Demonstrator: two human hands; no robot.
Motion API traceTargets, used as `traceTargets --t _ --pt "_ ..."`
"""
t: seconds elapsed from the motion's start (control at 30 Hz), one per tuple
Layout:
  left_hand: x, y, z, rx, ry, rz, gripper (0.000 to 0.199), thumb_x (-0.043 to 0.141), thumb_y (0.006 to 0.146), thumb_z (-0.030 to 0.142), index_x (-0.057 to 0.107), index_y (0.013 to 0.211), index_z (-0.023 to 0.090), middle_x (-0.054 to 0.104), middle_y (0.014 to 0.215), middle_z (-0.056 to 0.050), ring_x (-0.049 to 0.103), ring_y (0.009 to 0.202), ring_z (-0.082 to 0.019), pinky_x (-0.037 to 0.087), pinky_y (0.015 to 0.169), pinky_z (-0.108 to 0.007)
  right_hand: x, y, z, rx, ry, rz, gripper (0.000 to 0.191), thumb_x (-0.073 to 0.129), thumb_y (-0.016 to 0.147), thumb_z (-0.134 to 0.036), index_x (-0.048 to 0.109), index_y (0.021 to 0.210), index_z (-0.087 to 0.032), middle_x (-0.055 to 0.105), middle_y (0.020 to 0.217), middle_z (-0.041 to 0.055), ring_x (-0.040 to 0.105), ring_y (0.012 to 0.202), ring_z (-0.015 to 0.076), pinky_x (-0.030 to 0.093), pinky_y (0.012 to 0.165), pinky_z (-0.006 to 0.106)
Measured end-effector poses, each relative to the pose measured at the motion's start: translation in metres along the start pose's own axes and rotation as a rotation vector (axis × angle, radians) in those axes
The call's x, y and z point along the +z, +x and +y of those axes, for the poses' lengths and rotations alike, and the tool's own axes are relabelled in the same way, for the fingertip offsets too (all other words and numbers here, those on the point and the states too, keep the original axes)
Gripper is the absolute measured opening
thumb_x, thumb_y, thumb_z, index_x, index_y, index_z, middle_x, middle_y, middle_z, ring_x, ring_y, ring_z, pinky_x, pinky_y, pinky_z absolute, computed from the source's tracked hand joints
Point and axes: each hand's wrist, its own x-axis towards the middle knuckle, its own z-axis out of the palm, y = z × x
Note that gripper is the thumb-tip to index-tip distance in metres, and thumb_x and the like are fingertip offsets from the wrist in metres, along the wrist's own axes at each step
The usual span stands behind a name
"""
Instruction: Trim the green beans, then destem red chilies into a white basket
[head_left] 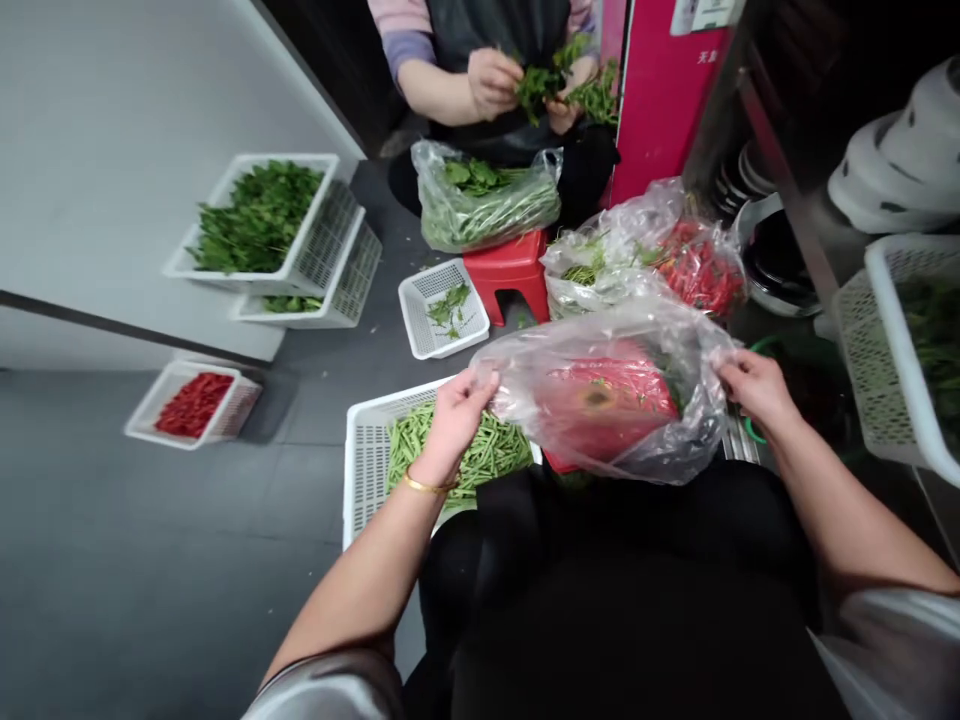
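Left hand and right hand are both closed on opposite edges of a clear plastic bag, pinching the film and holding it spread wide in front of the person's lap. A red shape with a dark round spot shows through the film; it may be a stool beneath the bag, but the crumpled plastic keeps that uncertain. The bag's near side overlaps a white perforated basket heaped with cut green beans, and the left hand sits directly above that heap. A gold bangle circles the left wrist.

Farther out on the grey floor, a red plastic stool stands just beside a bag of beans and leaves. Across from the person, a co-worker's hands grip a bunch of green leaves.

Thin plastic looks easy to lose: if either pinch slipped, that side of the bag could sag onto the beans. A snag on the basket's rim could tear the film, and a knock from the bag or left forearm could push beans over the rim onto the floor.
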Motion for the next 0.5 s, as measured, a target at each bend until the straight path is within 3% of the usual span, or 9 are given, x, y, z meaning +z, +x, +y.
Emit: traceTargets --t 0.07,0.13,0.2,0.27,0.37,0.43,0.5 --pt "0.000 -0.002 0.026 0.192 0.177 -0.013 0.046 0.067 0.079 0.057 0.073 0.105 0.020 0.066 0.114 -0.010 0.060 0.111 -0.027 0.050 0.096 -0.042 0.003 -0.006 -0.049 -0.119 0.121 -0.079 0.030 0.064 0.080 -0.046 0.069 0.091 -0.019 0.064 0.063 0.0016 0.057 0.053 0.0166 0.046 0.049 0.028" --pt "0.012 -0.005 0.045 0.348 0.324 -0.097 0.056 0.074 0.070 0.060 0.072 0.111 0.022 0.055 0.135 -0.012 0.048 0.130 -0.033 0.042 0.108 -0.047 0.010 -0.013 -0.097 -0.236 0.208 -0.233 0.034 0.065 0.082 -0.047 0.070 0.097 -0.018 0.066 0.067 0.0015 0.058 0.055 0.0146 0.047 0.052 0.026" --pt "0.034 -0.007 0.055 0.438 0.381 -0.215 0.074 0.080 0.062 0.059 0.065 0.124 0.021 0.046 0.145 -0.014 0.038 0.139 -0.036 0.036 0.113 -0.049 0.018 -0.018 -0.137 -0.366 0.241 -0.400 0.034 0.063 0.084 -0.049 0.070 0.095 -0.017 0.065 0.066 0.0006 0.058 0.057 0.0129 0.047 0.053 0.024" --pt "0.056 -0.008 0.059 0.487 0.407 -0.318 0.083 0.079 0.067 0.052 0.052 0.139 0.020 0.045 0.147 -0.016 0.037 0.140 -0.036 0.033 0.116 -0.049 0.020 -0.019 -0.162 -0.485 0.194 -0.504 0.033 0.064 0.084 -0.049 0.071 0.088 -0.016 0.063 0.065 -0.0004 0.059 0.060 0.0127 0.047 0.056 0.024" --pt "0.069 -0.014 0.059 0.559 0.449 -0.399 0.081 0.068 0.082 0.035 0.031 0.152 0.020 0.046 0.147 -0.017 0.042 0.138 -0.032 0.037 0.114 -0.045 -0.001 -0.018 -0.172 -0.555 0.126 -0.438 0.029 0.065 0.085 -0.046 0.074 0.091 -0.020 0.066 0.072 -0.0008 0.063 0.069 0.0149 0.050 0.062 0.026" --pt "0.060 -0.018 0.052 0.577 0.461 -0.400 0.084 0.064 0.083 0.029 0.022 0.155 0.022 0.050 0.143 -0.017 0.052 0.129 -0.030 0.044 0.108 -0.045 -0.025 -0.016 -0.166 -0.545 0.165 -0.287 0.021 0.066 0.086 -0.043 0.074 0.098 -0.027 0.069 0.080 -0.0015 0.065 0.073 0.0170 0.053 0.063 0.029" --pt "0.042 -0.023 0.038 0.507 0.485 -0.382 0.086 0.062 0.082 0.030 0.019 0.156 0.023 0.060 0.130 -0.014 0.063 0.110 -0.028 0.052 0.097 -0.045 -0.043 -0.013 -0.157 -0.537 0.207 -0.156 0.017 0.070 0.085 -0.039 0.074 0.101 -0.036 0.072 0.090 -0.0026 0.067 0.078 0.0216 0.056 0.064 0.036"
